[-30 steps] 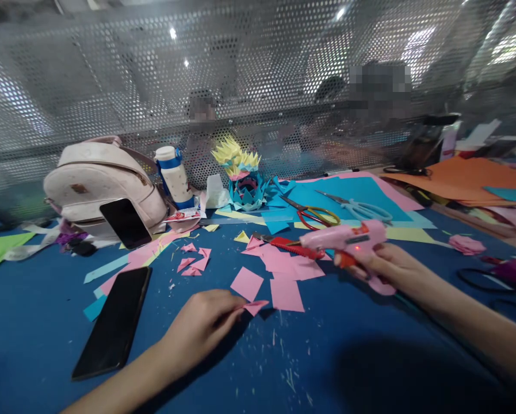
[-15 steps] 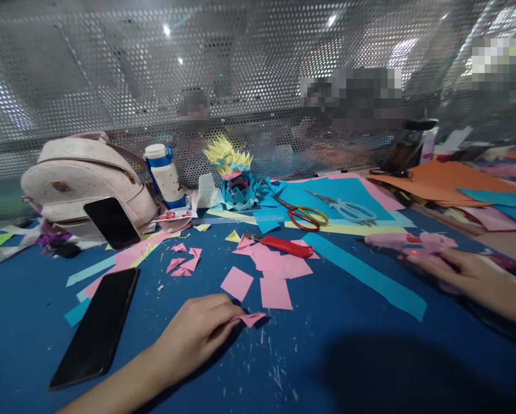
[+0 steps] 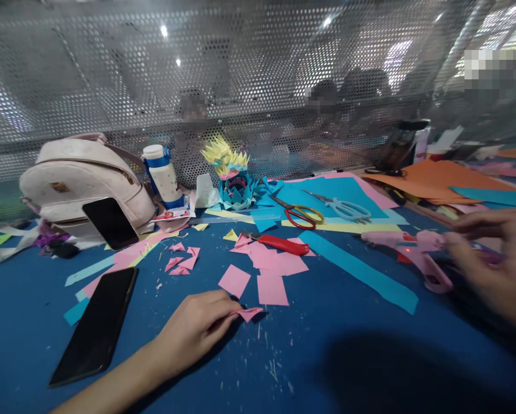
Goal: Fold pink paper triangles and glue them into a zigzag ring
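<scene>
My left hand rests on the blue table, its thumb and fingers pinched on one corner of a small folded pink paper piece. A pink hot glue gun with a small red light lies at the right, its nozzle pointing left. Just behind it is my right hand, blurred, thumb and forefinger apart; whether a fingertip touches the gun's back end I cannot tell. Pink paper squares lie beyond my left hand. Several folded pink pieces sit in a small group farther left.
A red utility knife lies on pink paper. Behind are red-and-yellow scissors, light-blue scissors and a folded-paper model. Phones, a backpack and a bottle stand or lie left. A blue strip lies right.
My right hand has come off the glue gun's handle and moved up and back to the right. The gun stays on the table. My left hand still pinches the folded paper.
</scene>
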Demonstrator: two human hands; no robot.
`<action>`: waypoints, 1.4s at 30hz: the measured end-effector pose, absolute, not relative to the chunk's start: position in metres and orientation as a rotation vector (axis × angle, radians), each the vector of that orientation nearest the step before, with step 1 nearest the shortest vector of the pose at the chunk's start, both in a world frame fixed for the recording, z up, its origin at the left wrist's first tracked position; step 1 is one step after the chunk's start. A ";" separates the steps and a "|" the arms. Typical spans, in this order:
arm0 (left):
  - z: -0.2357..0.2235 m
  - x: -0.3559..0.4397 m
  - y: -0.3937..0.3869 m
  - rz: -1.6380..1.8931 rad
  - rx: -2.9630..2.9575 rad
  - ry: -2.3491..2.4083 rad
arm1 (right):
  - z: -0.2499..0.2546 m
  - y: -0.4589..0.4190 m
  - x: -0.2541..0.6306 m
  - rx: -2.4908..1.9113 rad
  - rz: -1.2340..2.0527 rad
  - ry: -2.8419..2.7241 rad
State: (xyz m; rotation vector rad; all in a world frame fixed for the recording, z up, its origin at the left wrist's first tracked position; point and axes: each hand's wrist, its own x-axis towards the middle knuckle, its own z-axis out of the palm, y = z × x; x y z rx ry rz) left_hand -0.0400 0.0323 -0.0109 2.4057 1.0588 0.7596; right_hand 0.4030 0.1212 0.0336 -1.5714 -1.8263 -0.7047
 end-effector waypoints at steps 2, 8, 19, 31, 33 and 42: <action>-0.011 -0.040 0.032 0.763 2.416 1.050 | 0.045 0.115 0.368 -1.282 -0.540 -2.071; -0.010 -0.041 0.031 0.747 2.453 1.051 | 0.048 0.128 0.264 -0.784 0.009 -2.642; -0.017 -0.045 0.027 0.818 2.639 0.983 | 0.021 0.166 0.073 -0.260 0.210 -2.873; -0.017 -0.046 0.029 0.867 2.686 0.959 | 0.010 0.167 0.037 -0.360 0.540 -2.760; -0.017 -0.046 0.028 0.861 2.682 0.966 | 0.013 0.165 0.047 -0.376 0.687 -2.698; -0.017 -0.049 0.027 0.830 2.596 0.940 | 0.010 0.152 0.139 -0.628 1.426 -2.321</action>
